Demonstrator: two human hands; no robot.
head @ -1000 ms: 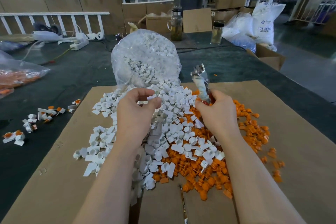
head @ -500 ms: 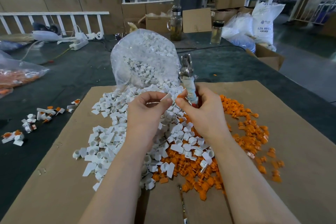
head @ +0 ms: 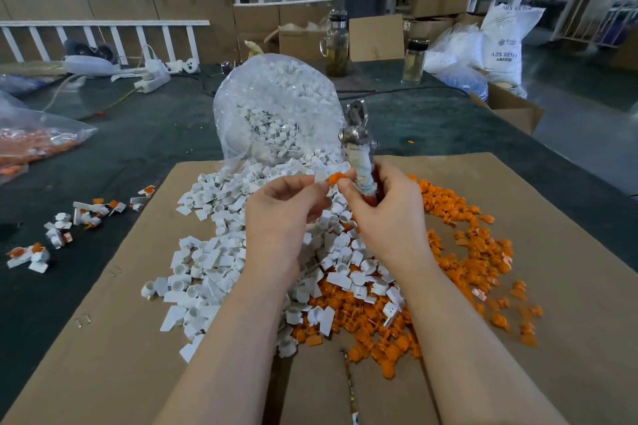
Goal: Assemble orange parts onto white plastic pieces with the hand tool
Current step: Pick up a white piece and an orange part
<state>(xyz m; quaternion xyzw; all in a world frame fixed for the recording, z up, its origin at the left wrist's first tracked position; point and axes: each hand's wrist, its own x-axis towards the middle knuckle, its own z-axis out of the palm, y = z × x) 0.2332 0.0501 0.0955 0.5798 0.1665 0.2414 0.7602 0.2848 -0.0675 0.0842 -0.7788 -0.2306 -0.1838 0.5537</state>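
Note:
My left hand (head: 281,214) pinches a small white plastic piece (head: 320,177) between thumb and fingers. My right hand (head: 381,214) grips the hand tool (head: 359,145), a metal plier head on a cloth-wrapped handle pointing up, and its fingertips pinch an orange part (head: 335,178) right against the white piece. Both hands hover above a heap of white pieces (head: 221,252) and a heap of orange parts (head: 459,252) on a cardboard sheet (head: 552,321).
A clear bag of white pieces (head: 276,107) stands behind the heaps. Assembled white-and-orange pieces (head: 69,221) lie on the dark table at left, near a bag of orange parts (head: 31,145). Two glass bottles (head: 336,45), boxes and white sacks stand at the back.
My right hand came left from the orange heap with the tool and an orange part. My hands met and rose slightly, bringing the orange part against the white piece.

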